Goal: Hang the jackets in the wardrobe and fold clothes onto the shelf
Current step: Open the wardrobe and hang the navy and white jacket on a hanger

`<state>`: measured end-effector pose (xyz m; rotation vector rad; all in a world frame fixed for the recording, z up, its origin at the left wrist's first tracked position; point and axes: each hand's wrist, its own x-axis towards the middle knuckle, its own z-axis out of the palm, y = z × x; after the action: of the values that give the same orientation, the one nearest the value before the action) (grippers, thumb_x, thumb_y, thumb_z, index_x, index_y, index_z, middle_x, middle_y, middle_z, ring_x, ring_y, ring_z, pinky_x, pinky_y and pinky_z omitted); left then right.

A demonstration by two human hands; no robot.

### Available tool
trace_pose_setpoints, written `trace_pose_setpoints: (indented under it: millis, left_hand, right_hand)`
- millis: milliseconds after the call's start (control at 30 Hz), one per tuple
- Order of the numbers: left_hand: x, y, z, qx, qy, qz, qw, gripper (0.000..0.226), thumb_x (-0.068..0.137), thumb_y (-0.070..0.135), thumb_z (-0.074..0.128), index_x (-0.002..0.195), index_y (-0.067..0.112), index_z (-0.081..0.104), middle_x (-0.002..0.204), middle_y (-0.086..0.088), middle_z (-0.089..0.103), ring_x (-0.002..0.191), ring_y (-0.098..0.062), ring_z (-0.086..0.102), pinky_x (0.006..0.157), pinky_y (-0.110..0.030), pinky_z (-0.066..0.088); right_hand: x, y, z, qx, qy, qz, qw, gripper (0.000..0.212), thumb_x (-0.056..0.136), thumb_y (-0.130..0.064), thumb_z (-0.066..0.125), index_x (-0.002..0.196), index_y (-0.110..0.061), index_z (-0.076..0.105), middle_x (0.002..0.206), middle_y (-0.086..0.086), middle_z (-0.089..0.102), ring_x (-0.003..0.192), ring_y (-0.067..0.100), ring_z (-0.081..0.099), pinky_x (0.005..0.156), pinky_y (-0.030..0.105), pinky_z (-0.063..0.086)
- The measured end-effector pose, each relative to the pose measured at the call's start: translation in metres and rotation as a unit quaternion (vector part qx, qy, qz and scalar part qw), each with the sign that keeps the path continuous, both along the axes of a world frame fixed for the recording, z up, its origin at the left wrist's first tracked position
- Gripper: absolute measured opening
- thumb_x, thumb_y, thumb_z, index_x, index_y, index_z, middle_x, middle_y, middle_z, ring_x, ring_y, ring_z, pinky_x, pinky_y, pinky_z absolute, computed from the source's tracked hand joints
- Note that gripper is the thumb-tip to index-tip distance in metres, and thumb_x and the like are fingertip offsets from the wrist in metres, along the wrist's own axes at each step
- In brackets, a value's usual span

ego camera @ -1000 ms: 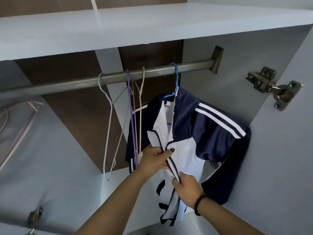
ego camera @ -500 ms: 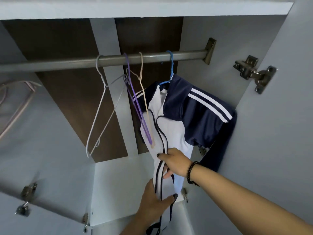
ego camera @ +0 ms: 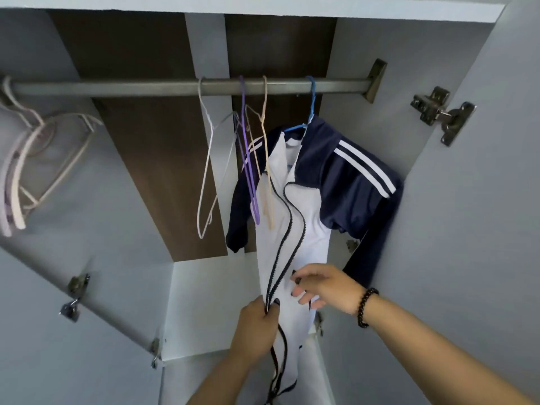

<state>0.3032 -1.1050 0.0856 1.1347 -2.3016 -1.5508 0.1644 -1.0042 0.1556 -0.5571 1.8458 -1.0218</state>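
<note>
A navy and white track jacket (ego camera: pixel 347 176) with white shoulder stripes hangs on a blue hanger (ego camera: pixel 310 112) from the metal wardrobe rail (ego camera: pixel 146 88), near the rail's right end. Its front is unzipped. My left hand (ego camera: pixel 257 325) pinches the two zipper edges together low on the jacket. Just right of the zipper, my right hand (ego camera: pixel 324 285) lies on the white front panel with its fingers loosely spread. A black bead bracelet sits on that wrist.
White (ego camera: pixel 206 171), purple (ego camera: pixel 248 168) and beige (ego camera: pixel 266 171) bare hangers hang left of the jacket. More pale hangers (ego camera: pixel 26 159) bunch at the rail's left end. Open doors with metal hinges (ego camera: pixel 441 114) flank the opening; a shelf edge (ego camera: pixel 263 5) runs above.
The view tilted down, so the top shelf left the frame. My left hand slid down the zipper to the lower part. My right hand let go of the zipper edge and spread on the white panel.
</note>
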Motion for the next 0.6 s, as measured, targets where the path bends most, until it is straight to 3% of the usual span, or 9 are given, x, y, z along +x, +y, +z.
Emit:
trace_pose_setpoints:
  millis: [67,167,233,333,433,467,600]
  left_hand:
    - [0.000,-0.005,0.011,0.024,0.018,0.009,1.000,0.026,0.097,0.021,0.051,0.087,0.000,0.062,0.078,-0.012,0.066,0.067,-0.014,0.055,0.065,-0.027,0.044]
    - [-0.003,-0.010,0.028,0.087,0.037,0.017,0.995,0.021,0.095,0.018,0.053,0.090,0.003,0.067,0.088,-0.011,0.073,0.081,-0.023,0.068,0.079,-0.038,0.054]
    - [-0.001,-0.012,0.038,0.125,0.034,0.001,0.992,0.019,0.093,0.015,0.052,0.086,0.014,0.070,0.086,-0.004,0.074,0.084,-0.021,0.070,0.081,-0.042,0.058]
    - [0.006,-0.021,0.050,0.142,0.031,-0.007,0.989,0.018,0.091,0.013,0.054,0.085,0.012,0.071,0.087,-0.006,0.075,0.084,-0.023,0.070,0.079,-0.041,0.057]
    - [0.024,-0.030,0.059,0.178,0.047,-0.022,0.983,0.010,0.088,0.013,0.063,0.086,0.012,0.072,0.086,-0.006,0.075,0.081,-0.022,0.072,0.072,-0.034,0.058]
    - [0.034,-0.031,0.062,0.195,0.053,-0.034,0.979,0.005,0.087,0.015,0.068,0.088,0.013,0.072,0.087,-0.006,0.076,0.081,-0.021,0.073,0.072,-0.034,0.060]
    - [0.081,-0.031,0.054,0.241,0.049,-0.055,0.968,0.022,0.083,0.033,0.075,0.095,0.014,0.071,0.085,0.001,0.077,0.079,-0.013,0.074,0.063,-0.024,0.057]
  right_hand:
    - [0.024,0.022,-0.022,0.028,0.053,0.007,0.998,0.015,0.088,-0.026,0.064,0.102,-0.023,0.062,0.094,-0.004,0.065,0.083,0.012,0.061,0.071,0.026,0.049]
    - [0.071,0.038,-0.048,0.062,0.143,0.041,0.987,0.048,0.069,-0.058,0.070,0.107,-0.050,0.043,0.101,-0.018,0.059,0.089,-0.002,0.059,0.077,0.016,0.046]
    - [0.100,0.037,-0.058,0.013,0.161,0.007,0.987,0.048,0.065,-0.052,0.071,0.104,-0.056,0.042,0.098,-0.023,0.061,0.086,-0.006,0.060,0.073,0.010,0.048]
    - [0.130,0.033,-0.069,-0.038,0.193,-0.087,0.977,0.019,0.073,-0.028,0.071,0.081,-0.035,0.054,0.072,-0.017,0.062,0.060,0.002,0.057,0.057,0.016,0.046]
    - [0.148,0.033,-0.074,-0.057,0.189,-0.149,0.969,0.040,0.080,-0.011,0.070,0.059,-0.023,0.038,0.048,-0.012,0.042,0.049,0.006,0.035,0.051,0.018,0.030]
    - [0.154,0.032,-0.072,-0.066,0.189,-0.156,0.967,0.044,0.081,-0.008,0.069,0.058,-0.022,0.035,0.048,-0.012,0.038,0.050,0.005,0.032,0.051,0.018,0.028]
    - [0.172,0.024,-0.059,-0.108,0.138,-0.198,0.964,0.043,0.081,-0.003,0.069,0.058,-0.016,0.035,0.055,-0.011,0.030,0.054,0.007,0.029,0.053,0.023,0.025]
